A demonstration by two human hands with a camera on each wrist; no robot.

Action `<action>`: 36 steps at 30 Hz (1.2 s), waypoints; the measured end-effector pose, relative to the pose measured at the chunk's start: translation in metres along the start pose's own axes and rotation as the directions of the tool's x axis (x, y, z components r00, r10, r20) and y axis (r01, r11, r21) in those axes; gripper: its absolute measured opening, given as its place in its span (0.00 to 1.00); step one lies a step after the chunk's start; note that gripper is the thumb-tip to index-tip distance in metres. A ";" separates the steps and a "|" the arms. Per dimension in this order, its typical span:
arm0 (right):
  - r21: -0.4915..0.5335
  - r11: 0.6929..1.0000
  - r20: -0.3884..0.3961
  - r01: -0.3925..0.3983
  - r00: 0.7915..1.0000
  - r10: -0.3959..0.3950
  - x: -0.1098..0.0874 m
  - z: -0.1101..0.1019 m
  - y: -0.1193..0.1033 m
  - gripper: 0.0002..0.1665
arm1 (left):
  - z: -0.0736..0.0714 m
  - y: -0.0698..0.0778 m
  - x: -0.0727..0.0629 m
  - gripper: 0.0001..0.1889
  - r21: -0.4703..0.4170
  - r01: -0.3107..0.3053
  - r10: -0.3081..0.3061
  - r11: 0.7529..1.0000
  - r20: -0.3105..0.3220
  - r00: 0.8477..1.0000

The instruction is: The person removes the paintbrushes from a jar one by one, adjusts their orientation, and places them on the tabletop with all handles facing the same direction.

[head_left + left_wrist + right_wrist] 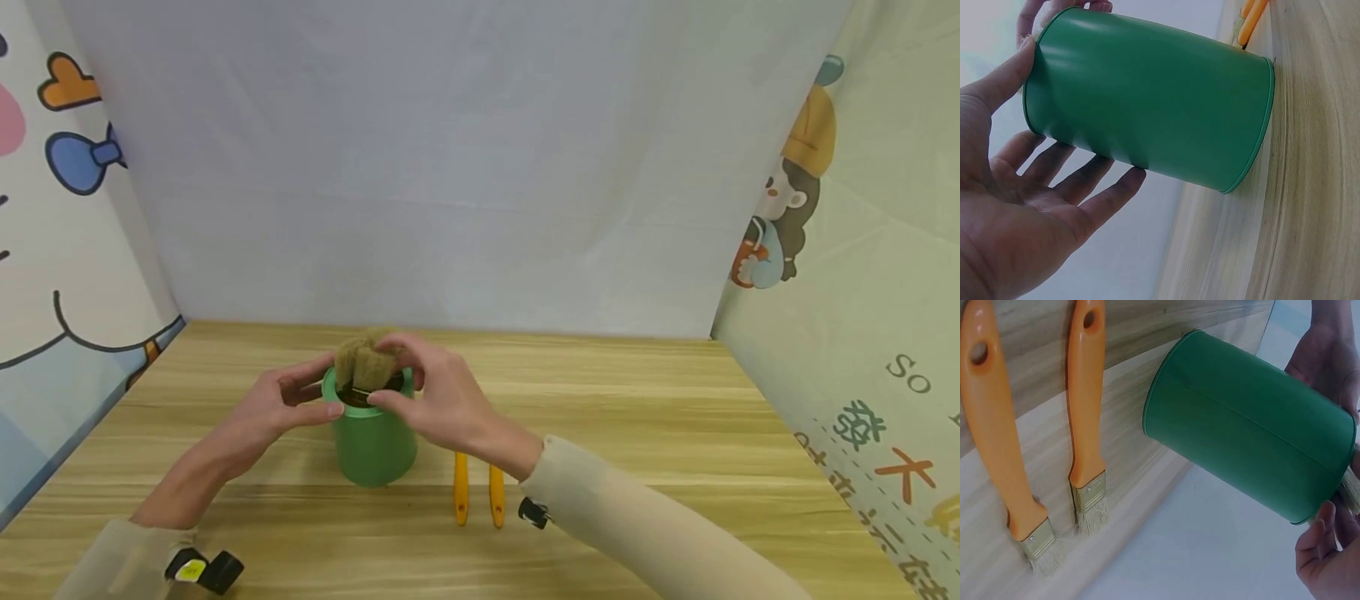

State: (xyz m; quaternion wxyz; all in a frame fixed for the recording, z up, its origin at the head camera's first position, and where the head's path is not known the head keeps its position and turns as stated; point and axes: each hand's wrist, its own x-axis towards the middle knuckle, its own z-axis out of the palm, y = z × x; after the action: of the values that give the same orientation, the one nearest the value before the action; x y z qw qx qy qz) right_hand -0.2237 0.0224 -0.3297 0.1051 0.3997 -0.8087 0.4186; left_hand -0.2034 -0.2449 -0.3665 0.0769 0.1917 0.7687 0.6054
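A green cylindrical pot point(375, 450) stands upright on the table, with paintbrush bristles point(371, 368) showing tan above its rim. The brushes' handles are hidden inside. My left hand point(255, 414) holds the pot near its top, thumb at the rim and fingers along the far side point(1100, 178). From the right, my right hand point(446, 396) reaches over the rim and grips a brush by its bristle end, fingers behind and thumb in front. To the right of the pot lie two paintbrushes with orange handles point(1087, 394) and bristles pointing away.
The wood-grain table point(637, 433) extends well to the right of the brushes. A pale cloth point(450, 167) hangs behind it, and printed cloths point(840, 333) hang at both sides. A small black device is strapped at each wrist.
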 end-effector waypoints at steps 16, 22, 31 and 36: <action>0.096 0.995 0.018 0.017 1.000 -0.019 0.008 -0.005 0.007 0.22 | 0.000 -0.002 0.001 0.39 0.016 -0.022 0.022 1.000 0.005 1.000; 0.130 0.991 0.016 0.023 1.000 -0.026 0.005 -0.005 0.016 0.24 | 0.001 -0.004 0.003 0.39 0.018 -0.019 0.019 1.000 0.000 1.000; 0.128 0.991 -0.023 0.049 0.999 -0.046 0.001 -0.002 0.020 0.23 | 0.002 -0.003 0.003 0.37 0.009 -0.035 0.035 0.999 -0.003 0.999; 0.139 0.989 -0.034 0.057 0.998 -0.053 0.001 -0.002 0.020 0.22 | 0.001 -0.003 0.003 0.37 0.006 -0.041 0.041 0.999 -0.002 0.999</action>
State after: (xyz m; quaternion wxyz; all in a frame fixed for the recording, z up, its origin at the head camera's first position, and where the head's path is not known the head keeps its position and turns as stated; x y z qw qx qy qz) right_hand -0.2392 0.0302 -0.3394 0.1005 0.4220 -0.7642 0.4772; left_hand -0.2066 -0.2431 -0.3695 0.0633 0.2071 0.7664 0.6048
